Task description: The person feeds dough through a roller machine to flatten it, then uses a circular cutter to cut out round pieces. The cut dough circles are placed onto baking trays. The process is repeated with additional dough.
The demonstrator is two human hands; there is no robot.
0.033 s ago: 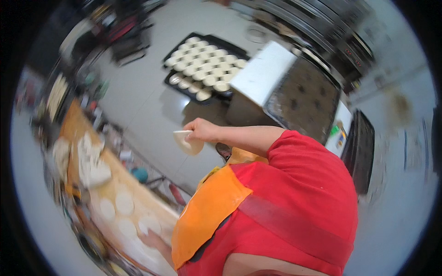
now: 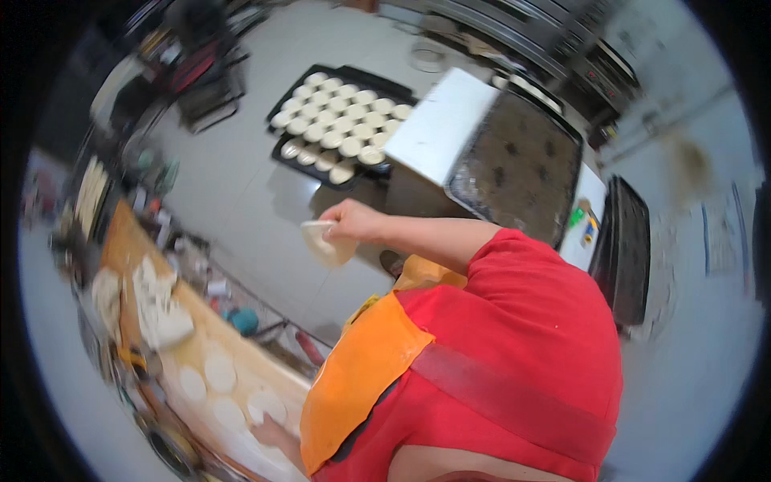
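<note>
My right hand is closed on a thin dough round, pinched at its upper edge. That dough round hangs down in the air over the floor. On a long wooden board at the lower left, my left hand has its fingers apart at the near edge of a flat dough round. Several more flat dough rounds lie beside it on the floured surface. Farther along the board rests a large pale lump of dough.
On the floor ahead, black trays hold rows of pale dough rounds. Right of them stands a white-topped stand with a dark, worn baking tray on it. Another dark tray leans at the wall. A metal oven stands behind.
The view has shifted slightly, so the trays sit lower and farther left. My right hand still holds the dough round, and my left hand stays at the same flat dough round.
</note>
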